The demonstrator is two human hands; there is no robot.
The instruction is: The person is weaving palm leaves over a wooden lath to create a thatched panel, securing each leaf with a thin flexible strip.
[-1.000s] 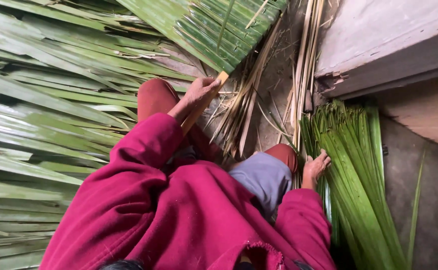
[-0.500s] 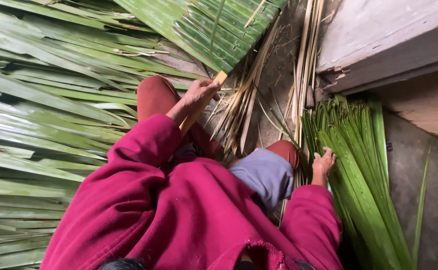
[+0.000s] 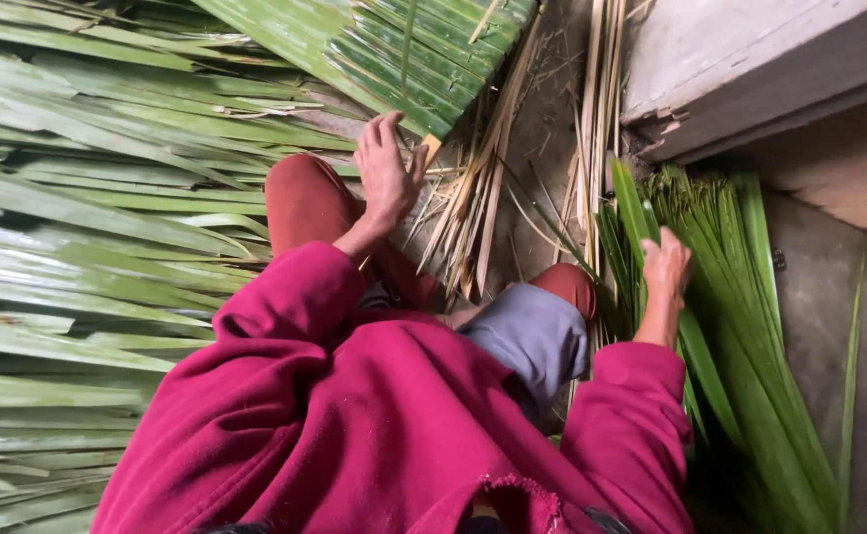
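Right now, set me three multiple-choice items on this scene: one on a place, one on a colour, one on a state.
1. Where does the bundle of narrow green leaf strips lie?
A. at the person's right, below the grey ledge
B. on the person's lap
C. on top of the ledge

2. What colour are the person's sleeves?
A. blue
B. magenta red
C. white

3. What is the left hand doing?
A. hanging in the air
B. gripping the right wrist
C. resting spread at the edge of the woven palm-leaf panel

Answers:
1 A: the strips stand beside the right hand, under the ledge.
2 B: both arms show the same magenta-red cloth.
3 C: its fingers lie open against the panel's lower edge, above the dry pale stalks.
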